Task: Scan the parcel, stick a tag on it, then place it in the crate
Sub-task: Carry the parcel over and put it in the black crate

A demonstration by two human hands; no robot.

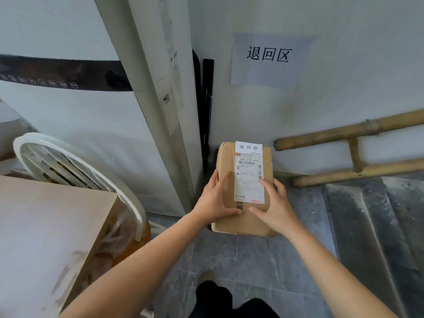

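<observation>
The parcel (pixel 229 191) is a tan cardboard box, creased at its upper left corner, standing on its lower end on the grey tile floor (pixel 252 260) and leaning back toward the wall (pixel 321 99). Its face carries a white shipping label (pixel 249 180) with barcodes and "500 E73 065" printed near the top; above that, at the top edge, sits a white tag (pixel 248 147) reading 退回件.

Your left hand (pixel 215 203) lies flat on the box's left side, fingers together up the edge and thumb stretched across the lower face. Your right hand (pixel 273 205) mirrors it, fingers overlapping the label's right margin, thumb reaching in to nearly meet the other. Both press on the box from either side.

Just left of the parcel stands a tall white unit (pixel 149 111), with something black (pixel 207 99) wedged in the corner behind. A sheet (pixel 268 58) marked 退回区 hangs on the wall above. A bamboo ladder (pixel 355 152) lies along the wall to your right. At far left are a white fan guard (pixel 68 166) and a large carton (pixel 46 237)
</observation>
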